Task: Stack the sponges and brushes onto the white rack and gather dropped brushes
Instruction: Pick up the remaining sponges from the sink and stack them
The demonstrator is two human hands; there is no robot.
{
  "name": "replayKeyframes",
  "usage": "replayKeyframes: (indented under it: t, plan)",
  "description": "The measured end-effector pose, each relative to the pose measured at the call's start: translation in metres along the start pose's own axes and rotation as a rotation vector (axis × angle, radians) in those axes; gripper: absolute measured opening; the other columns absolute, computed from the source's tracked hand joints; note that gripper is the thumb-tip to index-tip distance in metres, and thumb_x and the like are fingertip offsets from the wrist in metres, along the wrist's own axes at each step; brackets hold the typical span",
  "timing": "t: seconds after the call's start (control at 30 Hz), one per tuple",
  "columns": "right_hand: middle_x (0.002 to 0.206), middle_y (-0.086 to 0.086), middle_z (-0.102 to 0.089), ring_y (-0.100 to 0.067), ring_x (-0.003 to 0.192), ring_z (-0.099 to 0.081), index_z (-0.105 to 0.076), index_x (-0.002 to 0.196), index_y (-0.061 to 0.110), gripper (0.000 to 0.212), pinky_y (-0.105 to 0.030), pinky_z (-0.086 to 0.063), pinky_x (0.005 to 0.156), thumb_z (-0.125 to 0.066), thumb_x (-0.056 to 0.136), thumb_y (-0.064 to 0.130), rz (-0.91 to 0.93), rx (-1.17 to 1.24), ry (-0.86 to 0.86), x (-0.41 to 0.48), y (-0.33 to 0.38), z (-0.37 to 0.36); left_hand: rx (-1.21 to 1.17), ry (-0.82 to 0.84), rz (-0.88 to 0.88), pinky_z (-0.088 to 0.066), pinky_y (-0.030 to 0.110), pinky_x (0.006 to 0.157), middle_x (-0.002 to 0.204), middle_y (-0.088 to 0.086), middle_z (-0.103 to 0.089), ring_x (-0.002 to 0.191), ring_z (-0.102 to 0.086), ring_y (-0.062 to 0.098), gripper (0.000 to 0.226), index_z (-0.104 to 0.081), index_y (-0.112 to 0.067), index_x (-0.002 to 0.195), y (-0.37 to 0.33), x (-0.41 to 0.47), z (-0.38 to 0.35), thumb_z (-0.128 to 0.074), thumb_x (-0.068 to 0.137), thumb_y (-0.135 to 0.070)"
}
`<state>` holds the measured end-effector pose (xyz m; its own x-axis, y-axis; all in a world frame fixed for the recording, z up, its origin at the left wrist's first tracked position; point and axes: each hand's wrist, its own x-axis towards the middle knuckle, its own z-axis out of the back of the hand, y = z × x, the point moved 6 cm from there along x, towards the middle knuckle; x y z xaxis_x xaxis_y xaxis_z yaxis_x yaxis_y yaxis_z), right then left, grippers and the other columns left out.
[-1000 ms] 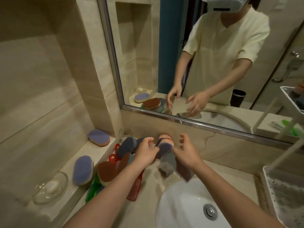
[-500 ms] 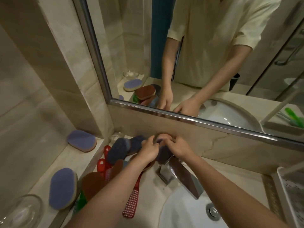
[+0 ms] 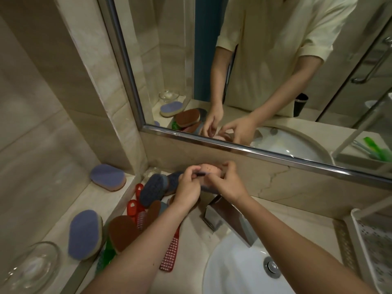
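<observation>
Both my hands meet at the back of the counter, just under the mirror. My left hand [image 3: 187, 187] and my right hand [image 3: 228, 181] grip a pink and purple sponge [image 3: 209, 169] between them, fingers curled round its ends. Left of them lies a pile of dark blue sponges [image 3: 153, 188], brown sponges [image 3: 123, 232] and red brushes [image 3: 169, 254]. Two purple sponges [image 3: 108, 177] [image 3: 84, 234] rest on the raised ledge. The white rack [image 3: 373, 247] stands at the right edge.
A metal tap [image 3: 228, 219] juts over the white basin [image 3: 239, 270] right below my hands. A glass dish [image 3: 27, 268] sits at the near end of the ledge. A green brush [image 3: 105, 255] pokes out under the brown sponges. The mirror [image 3: 275, 71] fills the wall ahead.
My hands have closed together on the pink and purple sponge near the wall. My view has tilted down and moved closer to the counter.
</observation>
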<state>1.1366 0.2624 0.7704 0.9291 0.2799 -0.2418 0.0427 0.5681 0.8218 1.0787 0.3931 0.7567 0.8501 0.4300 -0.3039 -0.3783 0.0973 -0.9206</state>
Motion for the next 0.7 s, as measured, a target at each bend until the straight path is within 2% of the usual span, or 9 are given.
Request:
replayKeyframes:
  t: [0.1, 0.17, 0.23, 0.3, 0.37, 0.43, 0.5, 0.6, 0.7]
  plan:
    - [0.117, 0.006, -0.058, -0.016, 0.107, -0.058, -0.042, 0.134, 0.028, 0.070, -0.036, -0.049, 0.091, -0.059, 0.077, 0.065, 0.072, 0.031, -0.022, -0.018, 0.012, 0.006, -0.008, -0.010, -0.091, -0.045, 0.048, 0.103, 0.130, 0.007, -0.049, 0.116, -0.053, 0.025, 0.032, -0.059, -0.026, 0.110, -0.019, -0.022, 0.004, -0.039, 0.095, -0.006]
    - [0.105, 0.008, -0.065, -0.014, 0.095, -0.062, -0.051, 0.116, 0.030, 0.061, -0.035, -0.051, 0.082, -0.058, 0.072, 0.073, 0.073, 0.065, -0.068, -0.032, 0.018, 0.015, 0.004, -0.043, -0.175, -0.045, 0.041, 0.103, 0.126, 0.008, -0.049, 0.111, -0.054, 0.019, 0.028, -0.062, -0.022, 0.107, -0.031, -0.037, 0.007, -0.042, 0.095, -0.006]
    - [0.090, 0.008, -0.066, -0.012, 0.082, -0.063, -0.050, 0.097, 0.030, 0.059, -0.037, -0.052, 0.075, -0.058, 0.063, 0.076, 0.065, 0.157, -0.120, -0.049, 0.024, 0.024, 0.023, -0.104, -0.262, -0.043, 0.028, 0.098, 0.122, 0.008, -0.049, 0.101, -0.052, 0.009, 0.020, -0.060, -0.021, 0.104, -0.043, -0.053, 0.011, -0.048, 0.095, -0.009]
    - [0.084, 0.003, -0.067, -0.014, 0.076, -0.065, -0.049, 0.092, 0.028, 0.057, -0.035, -0.051, 0.067, -0.058, 0.058, 0.074, 0.071, 0.284, -0.160, -0.065, 0.029, 0.034, 0.003, -0.142, -0.315, -0.043, 0.022, 0.093, 0.121, 0.007, -0.048, 0.094, -0.050, 0.003, 0.013, -0.056, -0.019, 0.106, -0.051, -0.068, 0.010, -0.055, 0.095, -0.014]
    - [0.088, -0.003, -0.067, -0.019, 0.077, -0.066, -0.048, 0.092, 0.028, 0.048, -0.039, -0.052, 0.065, -0.055, 0.062, 0.065, 0.080, 0.358, -0.185, -0.080, 0.033, 0.044, -0.025, -0.119, -0.321, -0.041, 0.013, 0.083, 0.121, 0.002, -0.043, 0.093, -0.049, 0.000, 0.017, -0.051, -0.022, 0.109, -0.058, -0.081, 0.004, -0.059, 0.093, -0.023]
    - [0.094, -0.005, -0.066, -0.026, 0.083, -0.067, -0.046, 0.093, 0.030, 0.037, -0.050, -0.056, 0.073, -0.051, 0.067, 0.055, 0.088, 0.405, -0.199, -0.095, 0.036, 0.056, -0.047, -0.085, -0.295, -0.041, 0.015, 0.082, 0.122, -0.003, -0.040, 0.099, -0.050, 0.003, 0.019, -0.050, -0.027, 0.107, -0.062, -0.092, -0.003, -0.061, 0.092, -0.030]
    - [0.096, -0.003, -0.064, -0.029, 0.086, -0.067, -0.046, 0.095, 0.029, 0.032, -0.056, -0.056, 0.077, -0.049, 0.071, 0.050, 0.091, 0.447, -0.231, -0.109, 0.035, 0.071, -0.079, -0.090, -0.301, -0.042, 0.015, 0.076, 0.122, -0.003, -0.042, 0.104, -0.050, 0.008, 0.015, -0.050, -0.031, 0.101, -0.070, -0.105, -0.007, -0.060, 0.091, -0.027]
    - [0.105, -0.003, -0.062, -0.029, 0.088, -0.067, -0.045, 0.098, 0.030, 0.020, -0.049, -0.060, 0.068, -0.050, 0.083, 0.042, 0.114, 0.534, -0.285, -0.127, 0.033, 0.095, -0.102, -0.087, -0.365, -0.047, 0.010, 0.061, 0.124, -0.002, -0.044, 0.106, -0.052, 0.009, 0.029, -0.049, -0.033, 0.111, -0.086, -0.122, -0.017, -0.053, 0.091, -0.013]
    - [0.111, -0.003, -0.060, -0.030, 0.094, -0.068, -0.044, 0.106, 0.028, 0.017, -0.039, -0.060, 0.066, -0.049, 0.091, 0.035, 0.128, 0.621, -0.322, -0.143, 0.030, 0.121, -0.074, -0.037, -0.443, -0.045, 0.002, 0.065, 0.127, -0.004, -0.041, 0.104, -0.050, 0.003, 0.038, -0.052, -0.040, 0.119, -0.103, -0.143, -0.032, -0.046, 0.095, -0.011]
